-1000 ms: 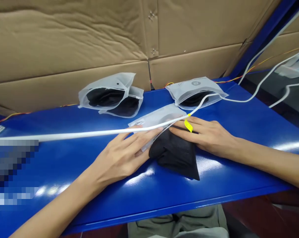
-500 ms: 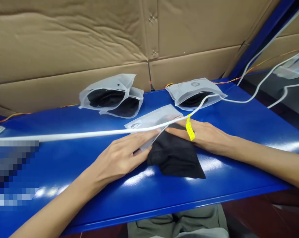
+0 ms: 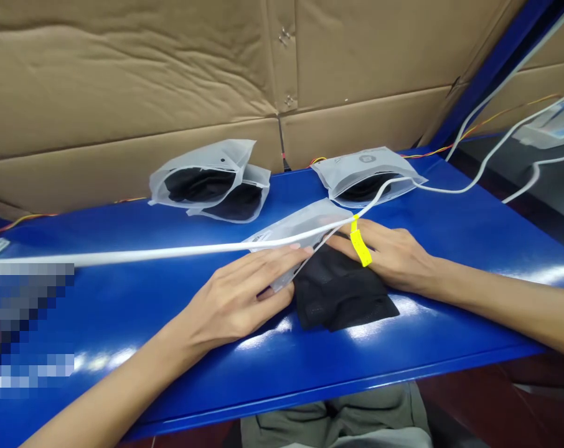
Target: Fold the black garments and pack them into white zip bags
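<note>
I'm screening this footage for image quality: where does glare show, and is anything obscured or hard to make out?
Head view: bright glare patches on the glossy blue table, including beside the black cloth; head view: a pixelated block masks part of the left side; head view: the cloth's folds are faint, and the frosted bag's print is illegible.

Blue table (image 3: 114,286) w/ glossy top, white glare (image 3: 557,274) streaking it nr front & R end; creased brown cardboard wall (image 3: 123,81) behind table, w/ vert. seam (image 3: 279,134) & metal fasteners (image 3: 284,37); blue post (image 3: 485,74) at table's R rear; dk reddish floor (image 3: 487,404) below table's front edge
</note>
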The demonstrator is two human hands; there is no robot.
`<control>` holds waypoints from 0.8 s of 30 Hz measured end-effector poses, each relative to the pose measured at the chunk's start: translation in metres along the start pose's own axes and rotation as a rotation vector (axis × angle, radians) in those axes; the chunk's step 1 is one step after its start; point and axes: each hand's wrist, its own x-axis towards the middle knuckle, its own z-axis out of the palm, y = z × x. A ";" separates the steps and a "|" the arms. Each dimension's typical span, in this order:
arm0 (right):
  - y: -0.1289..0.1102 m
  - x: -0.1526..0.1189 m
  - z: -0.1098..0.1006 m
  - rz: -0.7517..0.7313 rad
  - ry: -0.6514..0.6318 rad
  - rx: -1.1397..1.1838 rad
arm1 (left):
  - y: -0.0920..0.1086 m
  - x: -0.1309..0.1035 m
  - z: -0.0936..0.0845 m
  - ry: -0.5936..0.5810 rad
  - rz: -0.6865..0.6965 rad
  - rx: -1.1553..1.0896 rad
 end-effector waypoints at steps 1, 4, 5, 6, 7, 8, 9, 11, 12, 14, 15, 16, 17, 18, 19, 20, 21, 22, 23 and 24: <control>0.001 0.001 -0.001 0.037 -0.076 0.074 | 0.000 0.000 -0.001 -0.007 -0.018 0.004; 0.006 0.001 -0.003 0.028 -0.231 0.244 | 0.000 0.001 -0.004 -0.027 -0.023 0.019; 0.009 -0.001 -0.002 -0.004 -0.230 0.259 | -0.001 0.001 -0.004 -0.033 -0.011 0.026; 0.010 -0.003 -0.002 -0.047 -0.213 0.255 | 0.000 0.000 -0.004 -0.039 0.009 0.030; 0.012 -0.005 -0.001 -0.092 -0.181 0.228 | 0.000 0.000 -0.004 -0.043 0.033 0.033; 0.013 -0.006 0.000 -0.136 -0.128 0.174 | 0.000 0.000 -0.003 -0.044 0.056 0.037; 0.013 -0.007 0.001 -0.173 -0.061 0.105 | 0.001 -0.001 -0.002 -0.040 0.079 0.043; 0.012 -0.008 0.002 -0.222 0.056 -0.035 | 0.002 -0.001 -0.001 -0.020 0.113 0.056; 0.010 -0.007 0.002 -0.231 0.091 -0.085 | 0.003 -0.001 0.000 -0.010 0.120 0.061; 0.008 -0.005 0.001 -0.230 0.105 -0.111 | 0.004 -0.002 0.000 -0.005 0.108 0.062; 0.008 -0.005 0.000 -0.233 0.092 -0.111 | 0.004 -0.002 -0.001 -0.009 0.094 0.058; 0.007 -0.004 -0.001 -0.244 0.069 -0.120 | 0.004 -0.001 -0.001 -0.014 0.080 0.052; 0.007 -0.004 -0.002 -0.266 0.041 -0.140 | 0.004 -0.001 -0.001 -0.021 0.062 0.045; 0.008 -0.004 -0.003 -0.292 0.010 -0.168 | 0.004 -0.001 -0.002 -0.027 0.047 0.040; 0.008 -0.005 -0.004 -0.320 -0.020 -0.200 | 0.004 -0.001 -0.002 -0.030 0.040 0.038; 0.009 -0.005 -0.006 -0.351 -0.049 -0.230 | 0.004 -0.001 -0.003 -0.031 0.037 0.041; 0.009 -0.005 -0.007 -0.380 -0.075 -0.251 | 0.003 0.000 -0.003 -0.032 0.040 0.050; 0.009 -0.005 -0.008 -0.400 -0.096 -0.259 | 0.003 0.000 -0.003 -0.030 0.051 0.063; 0.008 -0.005 -0.008 -0.401 -0.108 -0.259 | 0.003 0.000 -0.004 -0.028 0.068 0.080; 0.006 -0.005 -0.009 -0.389 -0.115 -0.260 | 0.003 0.000 -0.004 -0.026 0.091 0.096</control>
